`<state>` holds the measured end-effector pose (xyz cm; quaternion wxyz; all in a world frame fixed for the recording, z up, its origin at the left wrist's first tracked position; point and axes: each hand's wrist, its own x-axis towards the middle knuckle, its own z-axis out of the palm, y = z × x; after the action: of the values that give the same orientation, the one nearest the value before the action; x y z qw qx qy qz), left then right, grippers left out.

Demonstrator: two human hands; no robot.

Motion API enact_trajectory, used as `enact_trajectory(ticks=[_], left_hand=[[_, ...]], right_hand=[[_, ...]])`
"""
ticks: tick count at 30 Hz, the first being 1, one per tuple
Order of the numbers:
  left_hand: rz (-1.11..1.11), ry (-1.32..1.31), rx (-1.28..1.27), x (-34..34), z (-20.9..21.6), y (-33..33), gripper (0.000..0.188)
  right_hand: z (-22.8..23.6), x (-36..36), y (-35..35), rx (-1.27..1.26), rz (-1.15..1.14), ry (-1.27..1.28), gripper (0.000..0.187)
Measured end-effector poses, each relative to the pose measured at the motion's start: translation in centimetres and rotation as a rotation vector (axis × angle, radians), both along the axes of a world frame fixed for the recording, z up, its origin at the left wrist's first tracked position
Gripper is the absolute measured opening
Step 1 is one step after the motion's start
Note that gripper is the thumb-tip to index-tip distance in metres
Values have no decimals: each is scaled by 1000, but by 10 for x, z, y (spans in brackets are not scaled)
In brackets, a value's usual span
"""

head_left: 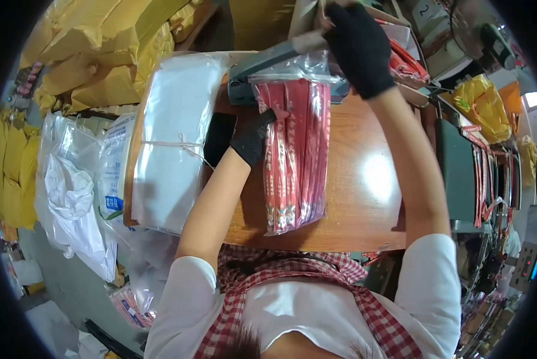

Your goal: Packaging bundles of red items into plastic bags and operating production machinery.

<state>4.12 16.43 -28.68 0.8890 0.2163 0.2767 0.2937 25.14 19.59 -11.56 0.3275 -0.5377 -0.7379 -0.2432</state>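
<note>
Lettering in pale print runs lengthwise down the red packets (316, 152) in the head view, too small and creased to read, and a band of small multicoloured figures decorates their lower ends. Blue characters mark a white plastic bag (114, 170) off the counter's left edge, and a carton (430, 11) beyond the far right corner carries a dark numeral.

The packets are long, slim and glossy, some of them more purple, lying side by side inside a clear bag (295, 70). This bag rests on the brown wooden counter (364, 218), its lower end towards the near edge and its open-looking top across a blue-grey sealer (238, 90) at the far edge.

Both hands wear black gloves. The left hand (255, 136) lies over the left side of the bag, bare fingertips bent onto the packets; whether it pinches or merely presses, I cannot tell. The right hand (359, 48), slightly blurred, is raised at the far right, curled round the end of the sealer's grey lever (280, 55).

Along the counter's left edge lies a stack of clear sleeves (173, 113) tied with string, a flat black object (222, 130) just beside it.
</note>
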Motion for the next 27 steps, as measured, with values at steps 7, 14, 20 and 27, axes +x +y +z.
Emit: enact_trajectory(ticks=[7,14,20,27], left_hand=[[21,30,30,-3,-7,5,35],[418,138,-169,-37,-22,-86,58],[199,180,-59,-100,-82,-152,58],[65,469,539,-59,-11,-165,48]], right_hand=[[-174,47,9,59,-147,427,38],[-199,50,9,58,-136,516,54],[-189,50,-5,-101,-196,496,62],[-220,-39,-147,-651,295,1328,65]])
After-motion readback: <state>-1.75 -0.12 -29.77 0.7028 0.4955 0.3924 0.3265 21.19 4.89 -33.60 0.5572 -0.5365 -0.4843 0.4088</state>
